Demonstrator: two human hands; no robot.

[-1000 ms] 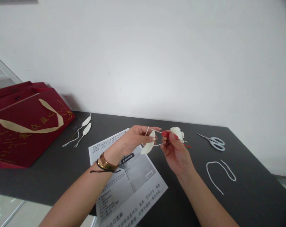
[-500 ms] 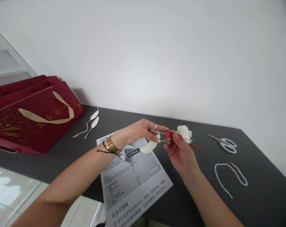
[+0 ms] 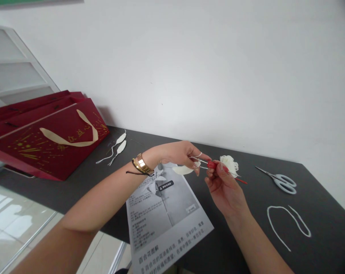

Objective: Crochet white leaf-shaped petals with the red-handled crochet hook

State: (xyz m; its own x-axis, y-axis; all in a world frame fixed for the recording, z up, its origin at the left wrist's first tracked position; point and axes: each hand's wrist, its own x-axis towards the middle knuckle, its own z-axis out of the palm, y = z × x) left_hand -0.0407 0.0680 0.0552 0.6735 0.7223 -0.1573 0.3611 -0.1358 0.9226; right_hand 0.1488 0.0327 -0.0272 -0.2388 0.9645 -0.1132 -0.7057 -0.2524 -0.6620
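**Crochet petal worked over the printed sheet**

The red gift bag (image 3: 47, 140), far left of the printed sheet (image 3: 166, 213), is cut by the frame, and the sheet itself runs off the bottom edge. The hook's tip is too small to make out. Right of the sheet lie a loose yarn strand (image 3: 286, 224), scissors (image 3: 283, 182) and a yarn bundle (image 3: 232, 164). Left of it lie two finished petals (image 3: 119, 142).

Above the sheet's top edge, the left hand (image 3: 178, 154) pinches the white petal (image 3: 184, 169). The right hand (image 3: 225, 188) closes its fingers on the red crochet hook (image 3: 214, 165), just right of the petal.
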